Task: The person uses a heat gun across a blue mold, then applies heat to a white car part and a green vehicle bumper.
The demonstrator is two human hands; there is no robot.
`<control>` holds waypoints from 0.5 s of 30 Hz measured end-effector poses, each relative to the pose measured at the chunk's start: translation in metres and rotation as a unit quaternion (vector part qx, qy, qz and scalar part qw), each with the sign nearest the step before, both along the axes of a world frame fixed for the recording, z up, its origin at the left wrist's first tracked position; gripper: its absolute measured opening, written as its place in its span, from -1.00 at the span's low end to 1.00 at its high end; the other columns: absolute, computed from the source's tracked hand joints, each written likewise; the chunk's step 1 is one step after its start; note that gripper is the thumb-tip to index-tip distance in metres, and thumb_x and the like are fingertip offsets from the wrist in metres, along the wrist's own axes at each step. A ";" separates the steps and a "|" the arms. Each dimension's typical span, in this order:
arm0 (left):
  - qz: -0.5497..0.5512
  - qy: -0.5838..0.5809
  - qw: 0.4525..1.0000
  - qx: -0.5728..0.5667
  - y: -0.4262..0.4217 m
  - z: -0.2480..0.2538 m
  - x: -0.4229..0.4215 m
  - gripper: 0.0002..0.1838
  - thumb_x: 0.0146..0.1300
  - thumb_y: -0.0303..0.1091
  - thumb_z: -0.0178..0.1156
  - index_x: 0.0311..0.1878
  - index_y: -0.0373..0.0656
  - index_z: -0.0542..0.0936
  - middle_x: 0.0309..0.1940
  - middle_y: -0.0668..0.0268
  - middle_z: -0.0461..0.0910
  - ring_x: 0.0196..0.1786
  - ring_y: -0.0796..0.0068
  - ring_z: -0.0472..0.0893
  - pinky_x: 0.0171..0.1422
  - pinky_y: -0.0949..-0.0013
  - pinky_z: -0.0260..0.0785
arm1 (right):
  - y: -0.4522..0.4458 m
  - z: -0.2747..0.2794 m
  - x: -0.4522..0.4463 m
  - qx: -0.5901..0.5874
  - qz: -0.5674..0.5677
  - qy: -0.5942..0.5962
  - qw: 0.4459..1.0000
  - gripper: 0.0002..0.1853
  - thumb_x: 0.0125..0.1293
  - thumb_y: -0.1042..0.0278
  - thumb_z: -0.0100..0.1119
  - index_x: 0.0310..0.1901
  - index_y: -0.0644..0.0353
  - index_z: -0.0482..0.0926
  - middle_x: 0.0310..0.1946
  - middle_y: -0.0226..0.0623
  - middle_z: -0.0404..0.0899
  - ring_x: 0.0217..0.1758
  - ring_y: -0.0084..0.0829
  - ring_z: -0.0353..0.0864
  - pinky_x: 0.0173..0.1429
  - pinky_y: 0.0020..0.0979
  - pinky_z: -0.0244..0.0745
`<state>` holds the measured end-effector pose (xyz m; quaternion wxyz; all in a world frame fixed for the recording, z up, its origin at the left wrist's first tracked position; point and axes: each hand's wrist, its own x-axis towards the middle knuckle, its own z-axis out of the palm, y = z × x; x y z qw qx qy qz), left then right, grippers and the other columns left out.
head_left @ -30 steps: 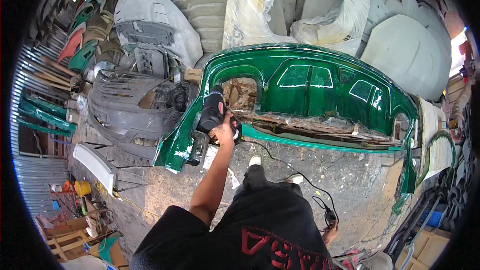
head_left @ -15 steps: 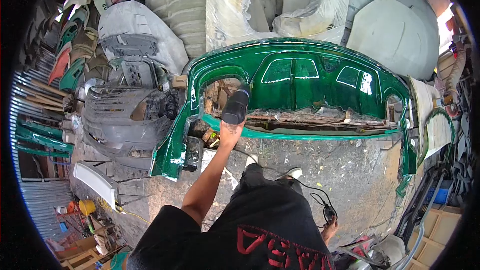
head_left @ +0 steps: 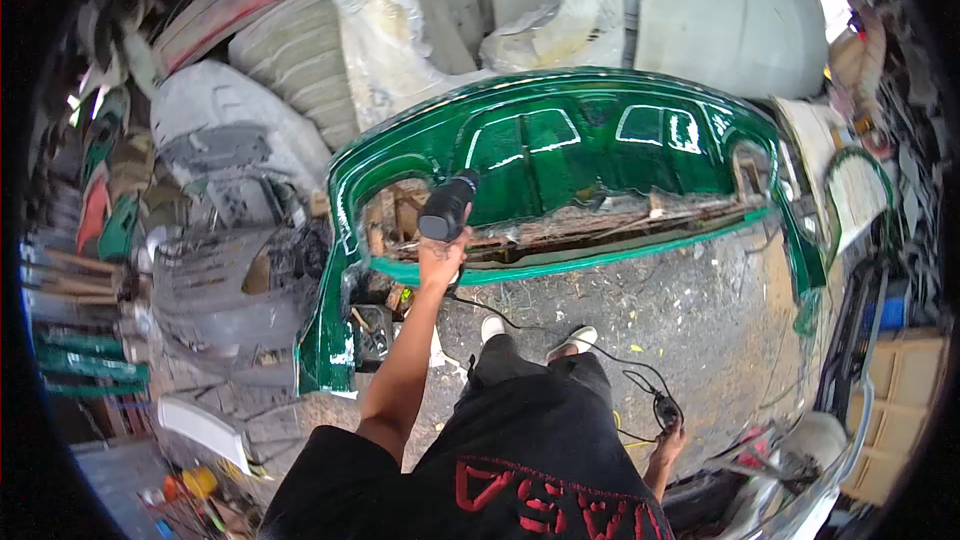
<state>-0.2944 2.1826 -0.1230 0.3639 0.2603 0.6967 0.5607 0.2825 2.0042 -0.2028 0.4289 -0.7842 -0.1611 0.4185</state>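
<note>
My left hand [head_left: 440, 262] is wrapped around a black corded power tool [head_left: 448, 208], its nose pointing away from me. The tool is over the left wheel-like cutout of a large glossy green moulded panel [head_left: 600, 165]. Whether the tool touches the panel, I cannot tell. Low on the right, my right hand [head_left: 668, 445] holds a black cable [head_left: 648, 380], bunched near a dark lump [head_left: 665, 410] that may be a plug or connector. The cord runs across the floor from below the tool towards this hand.
Grey and white moulded shells [head_left: 735, 25] lean behind the green panel. A dark bumper [head_left: 235, 290] stands at the left, with a white curved piece [head_left: 203, 433] below it. Wooden drawers [head_left: 900, 390] stand at the right. Debris dots the concrete floor [head_left: 560, 305].
My view has turned and the scene is shifted and tilted. The tool stays over the left cutout in my left hand. My right hand, with the cable, shows slightly higher.
</note>
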 end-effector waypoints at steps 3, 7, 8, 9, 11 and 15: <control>-0.006 0.009 1.000 -0.020 0.021 -0.003 0.005 -0.62 0.15 -0.42 0.25 0.09 -0.03 0.60 -0.46 0.50 0.57 -0.66 0.72 0.38 -0.58 0.57 0.25 | -0.003 -0.001 0.011 0.033 -0.028 0.006 0.999 -0.71 0.32 0.05 0.11 -0.23 0.13 0.50 -0.63 -0.60 0.25 -0.66 -0.73 0.14 -0.58 -0.61 0.04; 0.007 0.048 0.999 -0.017 0.051 -0.001 0.013 -0.77 0.09 -0.38 0.31 -0.25 -0.31 0.55 -0.52 0.29 0.60 -0.72 0.57 0.43 -0.65 0.49 0.24 | 0.000 -0.009 0.033 0.025 -0.032 0.005 0.999 -0.74 0.33 0.06 0.12 -0.26 0.10 0.50 -0.63 -0.62 0.25 -0.67 -0.74 0.13 -0.59 -0.62 0.03; -0.004 0.060 0.997 -0.038 0.059 0.000 0.015 -0.77 0.09 -0.34 0.32 -0.30 -0.30 0.56 -0.53 0.31 0.60 -0.71 0.58 0.44 -0.64 0.50 0.25 | 0.003 -0.012 0.040 0.026 -0.022 0.015 0.999 -0.75 0.33 0.07 0.13 -0.25 0.07 0.50 -0.62 -0.62 0.26 -0.67 -0.75 0.13 -0.59 -0.63 0.02; -0.002 0.062 0.998 -0.017 0.067 0.002 0.020 -0.76 0.08 -0.32 0.33 -0.29 -0.27 0.56 -0.51 0.31 0.61 -0.70 0.60 0.44 -0.64 0.50 0.25 | 0.008 -0.017 0.048 0.027 -0.010 0.025 0.999 -0.77 0.32 0.07 0.14 -0.24 0.05 0.51 -0.61 -0.62 0.27 -0.66 -0.76 0.14 -0.60 -0.64 0.02; -0.002 0.081 0.997 -0.011 0.081 0.006 0.031 -0.72 0.06 -0.30 0.35 -0.28 -0.29 0.55 -0.55 0.33 0.59 -0.69 0.61 0.46 -0.63 0.51 0.29 | 0.015 -0.029 0.060 0.030 -0.017 0.004 0.999 -0.78 0.33 0.09 0.13 -0.25 0.05 0.51 -0.61 -0.62 0.26 -0.67 -0.76 0.14 -0.61 -0.64 0.02; -0.033 0.049 0.998 -0.011 0.092 0.032 0.087 -0.70 0.08 -0.34 0.31 -0.19 -0.31 0.52 -0.51 0.27 0.59 -0.70 0.59 0.44 -0.65 0.51 0.26 | 0.025 -0.047 0.087 0.024 -0.036 0.027 0.999 -0.77 0.34 0.08 0.12 -0.26 0.06 0.51 -0.61 -0.61 0.25 -0.66 -0.75 0.15 -0.60 -0.63 0.04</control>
